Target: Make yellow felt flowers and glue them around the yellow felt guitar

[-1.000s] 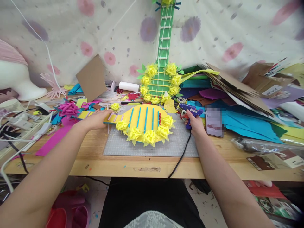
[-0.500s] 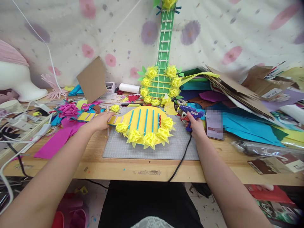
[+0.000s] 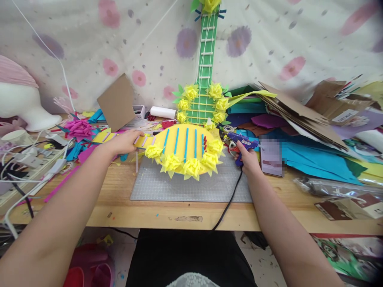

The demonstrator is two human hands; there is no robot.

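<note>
My left hand point(image 3: 127, 141) is closed round the neck of a yellow craft lute point(image 3: 181, 145), which is tilted above the grey cutting mat point(image 3: 167, 193). Blue strips run along the lute's body, yellow paper flowers line its lower edge, and a magenta paper flower point(image 3: 79, 128) sits at the neck's far end. At the right, my right hand point(image 3: 247, 157) grips a blue hot glue gun point(image 3: 243, 140) whose black cord hangs over the table edge. Its nozzle end points left, close to some scissors. Behind the lute stands a green craft guitar point(image 3: 206, 71) with yellow flowers.
Brown cardboard sheets point(image 3: 302, 113) and blue paper point(image 3: 317, 159) are piled at the right, beside a phone point(image 3: 271, 157). A white mannequin head point(image 3: 20, 103) and tangled white cables point(image 3: 26, 155) occupy the left. A cardboard piece point(image 3: 116, 103) leans at the back.
The lute has been lifted and shifted slightly right, and its magenta-flower end has moved with it. My right hand with the glue gun has barely moved.
</note>
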